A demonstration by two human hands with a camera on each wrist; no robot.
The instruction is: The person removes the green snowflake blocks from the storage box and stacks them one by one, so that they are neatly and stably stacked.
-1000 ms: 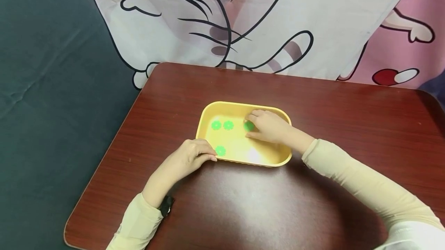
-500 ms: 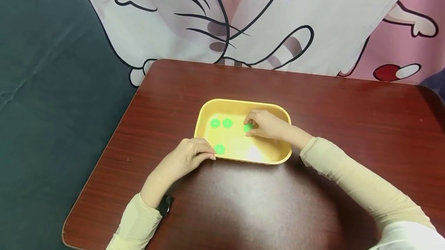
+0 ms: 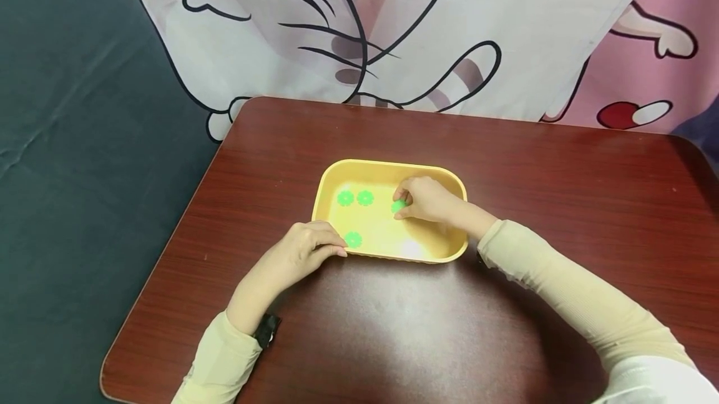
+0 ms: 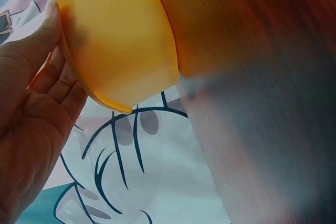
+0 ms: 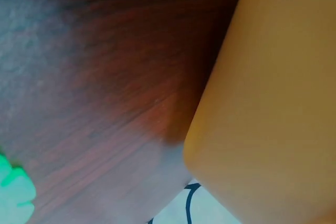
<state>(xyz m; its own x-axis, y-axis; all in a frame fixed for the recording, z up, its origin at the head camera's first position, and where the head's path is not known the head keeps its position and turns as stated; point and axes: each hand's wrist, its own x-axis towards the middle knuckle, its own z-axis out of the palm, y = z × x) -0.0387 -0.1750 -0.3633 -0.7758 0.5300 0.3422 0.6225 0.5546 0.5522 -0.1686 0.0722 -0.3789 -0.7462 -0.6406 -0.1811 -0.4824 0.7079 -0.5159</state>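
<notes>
A shallow yellow tray [image 3: 393, 256] sits on the table. My left hand [image 3: 303, 251] holds its near left corner; in the left wrist view the thumb of the left hand [image 4: 37, 87] lies along the outer wall at the rim. Inside the tray, my right hand [image 3: 429, 199] pinches a green flower-shaped piece [image 3: 397, 205] between thumb and fingers. Whether that piece is off the tray floor I cannot tell. Two matching green pieces lie side by side at the back left, the nearer to me being the right one [image 3: 365, 198]. Another green piece [image 3: 352, 240] lies beside the left fingertips.
Under the tray is a reddish-brown wooden table [image 3: 562, 204]. A white cloth with a cartoon cat [image 3: 253, 60] hangs behind its far edge. At the lower left of the right wrist view, a blurred green scalloped shape [image 5: 16, 195] shows partly.
The right thumb and fingers have closed in on the green piece, which now looks tilted between them. The left hand keeps its hold on the tray. The head view has shifted slightly.
</notes>
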